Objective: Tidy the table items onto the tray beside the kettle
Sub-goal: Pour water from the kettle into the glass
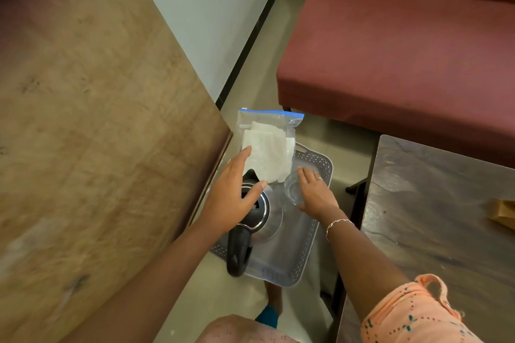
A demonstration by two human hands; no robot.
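A grey plastic tray (308,242) with a perforated rim lies low between two tables. On its left side stands a steel kettle (271,221) with a black lid and handle. My left hand (234,195) is above the kettle's lid and pinches the lower edge of a clear zip bag (267,145) with a blue seal; the bag holds folded white tissues and stands upright over the tray's far end. My right hand (315,192) grips a clear glass (291,188) from above, low over the tray to the right of the kettle.
A light wooden tabletop (97,120) fills the left side, its edge close to the kettle. A dark wooden table (434,217) stands at the right with a brown paper item (504,213) on it. A red sofa (404,44) sits behind.
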